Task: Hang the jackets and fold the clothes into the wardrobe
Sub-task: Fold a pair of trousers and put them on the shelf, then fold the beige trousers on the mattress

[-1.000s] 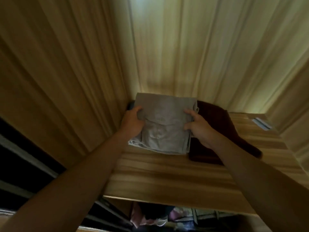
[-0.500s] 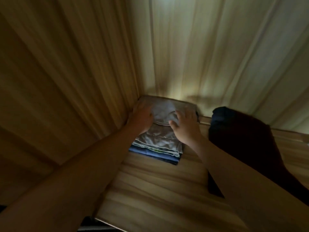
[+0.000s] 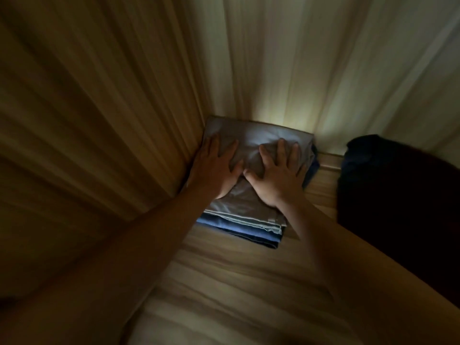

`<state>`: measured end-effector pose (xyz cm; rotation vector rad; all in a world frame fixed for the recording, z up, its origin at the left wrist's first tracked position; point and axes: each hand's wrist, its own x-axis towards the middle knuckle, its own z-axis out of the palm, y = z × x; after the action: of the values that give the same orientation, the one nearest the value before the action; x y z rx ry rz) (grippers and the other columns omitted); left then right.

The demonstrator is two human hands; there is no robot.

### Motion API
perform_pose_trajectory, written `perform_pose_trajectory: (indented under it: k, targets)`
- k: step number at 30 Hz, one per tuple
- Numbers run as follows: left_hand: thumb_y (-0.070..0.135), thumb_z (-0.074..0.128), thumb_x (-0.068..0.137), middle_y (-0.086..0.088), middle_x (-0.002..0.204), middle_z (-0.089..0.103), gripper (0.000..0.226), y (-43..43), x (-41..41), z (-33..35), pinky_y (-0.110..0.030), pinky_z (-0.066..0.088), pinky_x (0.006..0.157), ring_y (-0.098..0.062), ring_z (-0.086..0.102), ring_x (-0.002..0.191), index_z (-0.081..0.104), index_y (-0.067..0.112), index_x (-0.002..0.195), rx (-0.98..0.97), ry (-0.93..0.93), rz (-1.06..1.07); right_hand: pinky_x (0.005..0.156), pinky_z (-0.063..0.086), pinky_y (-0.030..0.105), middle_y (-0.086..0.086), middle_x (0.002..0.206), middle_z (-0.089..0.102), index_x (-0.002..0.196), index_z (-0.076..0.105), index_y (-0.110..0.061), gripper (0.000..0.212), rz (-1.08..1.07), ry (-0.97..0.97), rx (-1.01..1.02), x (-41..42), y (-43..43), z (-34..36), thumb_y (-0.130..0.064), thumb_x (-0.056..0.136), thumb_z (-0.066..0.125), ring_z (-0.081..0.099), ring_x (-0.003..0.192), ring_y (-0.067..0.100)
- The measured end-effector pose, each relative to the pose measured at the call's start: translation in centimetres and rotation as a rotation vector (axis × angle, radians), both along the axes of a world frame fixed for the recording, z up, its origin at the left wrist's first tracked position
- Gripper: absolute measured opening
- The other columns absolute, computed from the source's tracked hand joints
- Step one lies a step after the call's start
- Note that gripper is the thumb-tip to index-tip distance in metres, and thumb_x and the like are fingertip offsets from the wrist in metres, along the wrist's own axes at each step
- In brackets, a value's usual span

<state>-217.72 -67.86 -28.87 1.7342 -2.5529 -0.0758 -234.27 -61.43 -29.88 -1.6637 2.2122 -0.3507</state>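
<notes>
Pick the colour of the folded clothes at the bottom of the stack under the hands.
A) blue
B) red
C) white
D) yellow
A: beneath the grey garment that the left hand and right hand press flat, blue folded clothes show along the front edge.

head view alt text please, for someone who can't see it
A left hand and right hand press flat on a folded grey garment topping folded blue clothes in the back left corner of a wooden wardrobe shelf. A dark fabric bundle lies to their right.
</notes>
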Motion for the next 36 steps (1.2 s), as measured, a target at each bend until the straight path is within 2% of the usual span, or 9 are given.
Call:
perform_pose_trajectory:
  k: [4,7,10,16,18,22,25,28,36]
  targets:
    - [0.064,0.017,0.092,-0.019,0.166,0.017,0.075,0.8,0.2,1.4,-0.045,0.013,0.125,-0.035,0.014,0.153,0.025,0.031,0.159,0.011,0.043,-0.016,0.122,-0.003,0.062,0.001,0.171,-0.009,0.158,0.020,-0.042,0.079,-0.008,-0.020,-0.055,0.1,0.8,0.6,-0.079,0.089,0.034,-0.021,0.154,0.032]
    - [0.046,0.040,0.102,-0.023,0.158,0.035,0.055,3.0,1.0,3.5,-0.045,0.021,0.122,-0.037,0.029,0.148,0.046,0.020,0.151,0.006,0.142,-0.059,0.122,0.016,0.061,0.012,0.166,0.024,0.152,0.042,-0.025,0.065,0.000,0.058,-0.204,0.3,3.2,1.5,-0.061,0.098,0.038,0.005,0.155,0.040]
    - [0.035,0.052,0.101,-0.018,0.146,0.048,0.044,6.5,2.4,5.2,-0.042,0.036,0.114,-0.038,0.044,0.134,0.058,0.014,0.139,0.088,0.262,-0.077,0.118,0.032,0.054,0.010,0.160,0.034,0.152,0.041,-0.021,0.061,0.103,-0.001,-0.120,0.1,6.4,3.3,-0.053,0.101,0.044,0.021,0.151,0.037]
    - [0.031,0.056,0.096,-0.018,0.117,0.062,0.036,14.3,6.9,7.3,-0.037,0.047,0.093,-0.036,0.059,0.108,0.067,0.006,0.119,0.159,0.430,0.054,0.083,0.050,0.036,0.004,0.120,0.064,0.130,0.059,-0.024,0.044,0.121,-0.046,0.001,0.0,15.3,7.5,-0.051,0.097,0.049,0.061,0.111,0.027]
    - [0.030,0.058,0.095,-0.020,0.125,0.062,0.040,17.3,8.3,7.6,-0.037,0.045,0.098,-0.036,0.057,0.117,0.065,0.004,0.125,0.179,0.388,0.029,0.080,0.050,0.036,0.001,0.113,0.066,0.122,0.062,-0.028,0.040,0.086,-0.050,0.035,0.7,18.5,9.0,-0.054,0.094,0.050,0.063,0.107,0.025]
    - [0.058,0.033,0.087,-0.014,0.129,0.063,0.070,23.6,11.2,8.3,-0.031,0.040,0.101,-0.030,0.056,0.124,0.066,0.009,0.125,0.274,0.307,-0.011,0.096,0.048,0.036,0.005,0.138,0.056,0.148,0.047,-0.028,0.056,0.040,-0.043,0.078,3.9,24.9,12.3,-0.053,0.098,0.052,0.055,0.125,0.027]
    - [0.044,0.050,0.100,-0.006,0.150,0.048,0.053,29.3,13.7,10.0,-0.028,0.036,0.111,-0.022,0.044,0.138,0.051,0.016,0.146,0.327,0.312,-0.039,0.104,0.043,0.036,0.004,0.153,0.047,0.155,0.039,-0.027,0.065,0.048,-0.036,0.122,6.5,30.0,14.3,-0.055,0.098,0.053,0.048,0.137,0.026]
    - [0.042,0.055,0.098,-0.005,0.148,0.050,0.049,35.2,17.6,10.8,-0.030,0.040,0.109,-0.021,0.049,0.133,0.054,0.022,0.142,0.329,0.364,-0.056,0.108,0.042,0.037,0.004,0.157,0.041,0.156,0.035,-0.027,0.067,0.069,-0.024,0.189,9.9,35.2,15.9,-0.057,0.098,0.052,0.045,0.138,0.025]
    - [0.049,0.051,0.098,0.002,0.132,0.059,0.045,50.3,38.2,11.4,-0.038,0.050,0.102,-0.019,0.061,0.119,0.054,0.032,0.140,0.301,0.218,0.150,0.098,0.049,0.036,0.000,0.127,0.065,0.130,0.063,-0.024,0.047,0.330,-0.027,0.250,27.7,44.5,16.0,-0.055,0.094,0.061,0.061,0.118,0.022]
